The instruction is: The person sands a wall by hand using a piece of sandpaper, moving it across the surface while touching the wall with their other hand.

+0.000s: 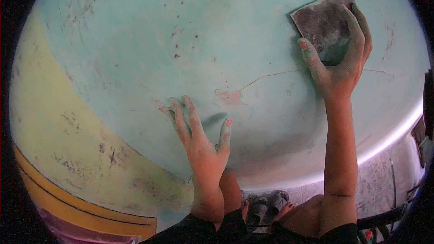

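Observation:
At the upper right, my right hand (341,61) grips a dark, flat square pad (318,22) by its side edges, thumb on the left and fingers on the right. The pad lies against a pale green wall (253,22) marked with scratches, reddish spots and a thin crack. Lower and left of centre, my left hand (199,131) is empty, its dusty fingers spread and its fingertips at or close to the wall. A pinkish chipped patch (230,96) shows to the right of my left hand.
A yellow, stained wall section (90,153) runs down the left, above an orange-yellow band (81,208). Dark slippers (260,205) and bare feet are below on a grey patterned floor (375,185). Dark bars (384,217) stand at the lower right.

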